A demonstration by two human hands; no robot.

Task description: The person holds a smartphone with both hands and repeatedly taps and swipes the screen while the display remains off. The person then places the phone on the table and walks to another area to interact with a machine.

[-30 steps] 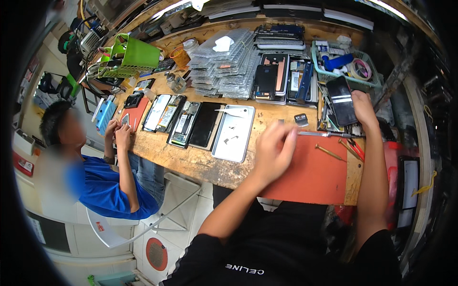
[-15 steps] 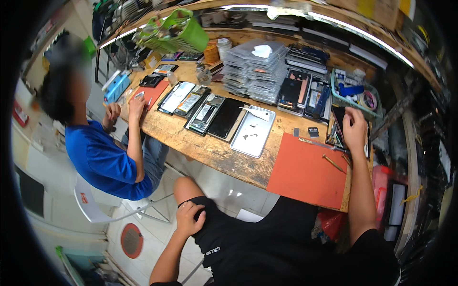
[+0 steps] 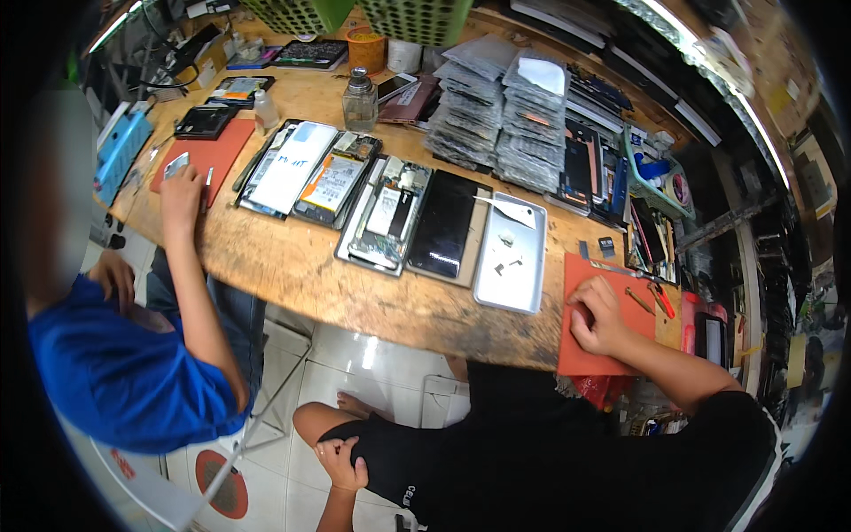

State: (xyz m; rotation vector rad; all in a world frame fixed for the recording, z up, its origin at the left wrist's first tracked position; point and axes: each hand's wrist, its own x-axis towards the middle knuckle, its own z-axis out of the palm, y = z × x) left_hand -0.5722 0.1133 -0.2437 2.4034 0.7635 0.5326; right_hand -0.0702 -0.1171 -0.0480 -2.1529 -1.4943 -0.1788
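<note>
My right hand is over the near left part of a red-orange mat, fingers loosely curled, thumb apart and no object visible in it. To its right lie a brass-coloured screwdriver, red-handled pliers and a slim metal tool. My left hand rests on my thigh in black shorts, its fingers spread and empty. Left of the mat stands a white tray with small dark parts and a white pointed piece. Beside it are a black phone screen and an opened phone.
A co-worker in a blue shirt sits at the left, one hand at another red mat. Stacked bubble-wrap packets, a glass bottle and green baskets stand farther back. A parts basket is at the right.
My right hand has moved from the tool holder at the right onto the red-orange mat. The head view has turned left. My left hand stays on my thigh.
</note>
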